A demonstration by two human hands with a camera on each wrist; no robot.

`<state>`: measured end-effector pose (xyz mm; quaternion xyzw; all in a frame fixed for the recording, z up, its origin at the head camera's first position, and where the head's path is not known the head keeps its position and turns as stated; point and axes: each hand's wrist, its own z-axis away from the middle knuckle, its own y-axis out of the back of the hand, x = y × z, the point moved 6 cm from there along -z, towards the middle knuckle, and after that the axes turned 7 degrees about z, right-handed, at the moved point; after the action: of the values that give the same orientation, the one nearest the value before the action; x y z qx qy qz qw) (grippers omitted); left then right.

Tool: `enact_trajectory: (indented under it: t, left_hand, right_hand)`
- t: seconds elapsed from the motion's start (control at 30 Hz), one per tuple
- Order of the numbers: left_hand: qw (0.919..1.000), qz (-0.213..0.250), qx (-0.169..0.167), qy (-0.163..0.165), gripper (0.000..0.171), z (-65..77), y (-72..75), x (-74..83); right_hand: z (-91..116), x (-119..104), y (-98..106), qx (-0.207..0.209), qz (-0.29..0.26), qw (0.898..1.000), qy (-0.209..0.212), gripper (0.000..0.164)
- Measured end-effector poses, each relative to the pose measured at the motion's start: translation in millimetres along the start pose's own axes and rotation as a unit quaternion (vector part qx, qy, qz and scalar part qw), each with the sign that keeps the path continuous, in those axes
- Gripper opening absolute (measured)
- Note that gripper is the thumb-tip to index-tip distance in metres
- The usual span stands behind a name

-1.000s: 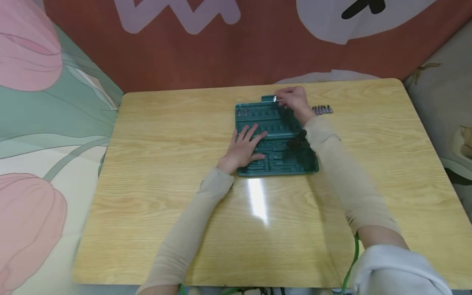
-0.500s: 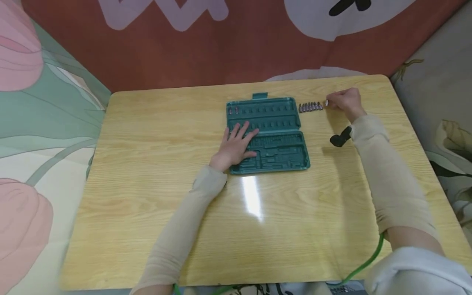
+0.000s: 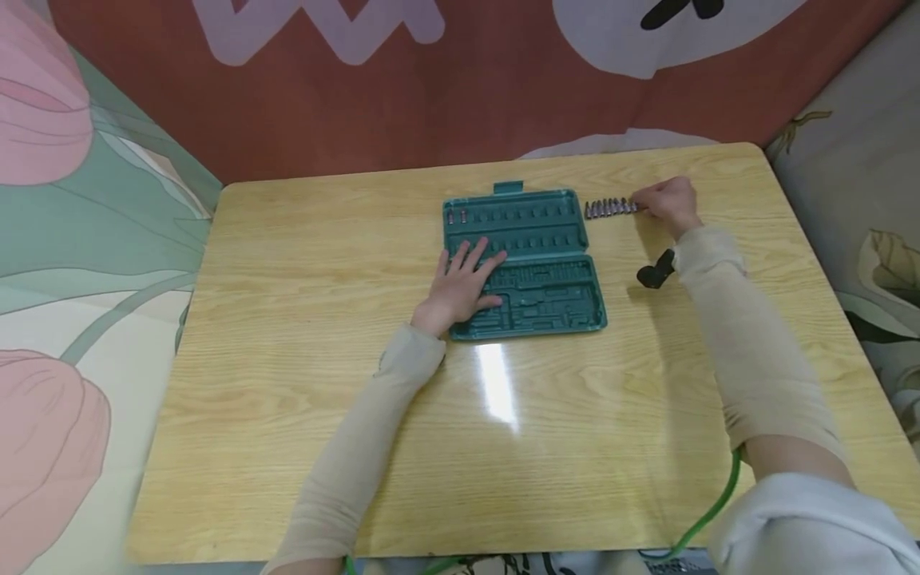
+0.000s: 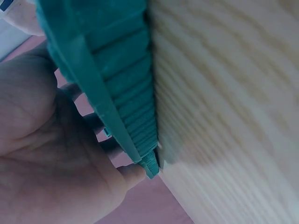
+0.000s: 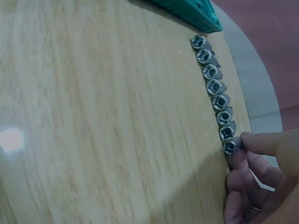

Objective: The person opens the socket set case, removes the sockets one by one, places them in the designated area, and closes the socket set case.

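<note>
There is one table (image 3: 287, 359) and one green tool case (image 3: 557, 302). With the case's middle as a clock, eight sockets (image 5: 217, 88) are at two o'clock, and two more sockets (image 3: 463, 216) are inside at ten. One left hand (image 3: 456, 291) is at eight, one right hand (image 3: 670, 204) at two. One black gadget (image 3: 651, 276) is at three.

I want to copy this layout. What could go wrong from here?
The right hand pinches the end socket close against the row of sockets, so a nudge might disturb the others. The sockets look round and lie on their sides on the table, so one could roll. The left hand rests on the open case; if the case slid, it might bump the row's nearest socket.
</note>
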<state>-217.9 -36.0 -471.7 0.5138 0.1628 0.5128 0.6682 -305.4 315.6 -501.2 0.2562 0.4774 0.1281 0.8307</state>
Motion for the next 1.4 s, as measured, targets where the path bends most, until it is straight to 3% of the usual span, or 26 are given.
enact_trajectory:
  t: [0.1,0.33,0.57,0.73,0.8,0.93,1.13,1.4]
  left_hand:
    - [1.0000,-0.003,0.000,-0.001,0.076,0.4,-0.2,0.5]
    - [1.0000,-0.002,0.000,0.001,0.076,0.9,-0.1,0.7]
    - [1.0000,0.001,0.000,0.009,0.076,0.7,-2.4,-0.1]
    - [1.0000,-0.007,0.001,0.006,0.075,-1.6,-4.9,1.6]
    - [0.9999,-0.014,0.003,0.005,0.075,-3.0,-3.3,3.9]
    - [0.9996,-0.027,-0.002,0.008,0.075,-5.8,-1.9,7.4]
    - [0.9994,-0.034,-0.004,0.007,0.077,-7.5,-2.1,7.9]
    - [0.9987,-0.047,-0.002,0.018,0.076,-7.5,-5.2,6.0]
  right_hand:
    - [3,-1,0,0.016,0.035,0.999,0.008,0.035]
    - [6,-3,-2,0.044,0.058,0.997,0.024,0.025]
    - [6,-8,-7,0.033,0.071,0.997,0.024,0.045]
    - [23,-39,-18,0.059,0.138,0.983,0.110,0.043]
    - [35,-58,-29,0.050,0.158,0.975,0.147,0.042]
    - [48,-87,-63,-0.030,0.159,0.971,0.175,0.041]
    - [49,-120,-109,-0.072,0.136,0.971,0.180,0.037]
    - [57,-152,-175,-0.155,0.135,0.961,0.185,0.033]
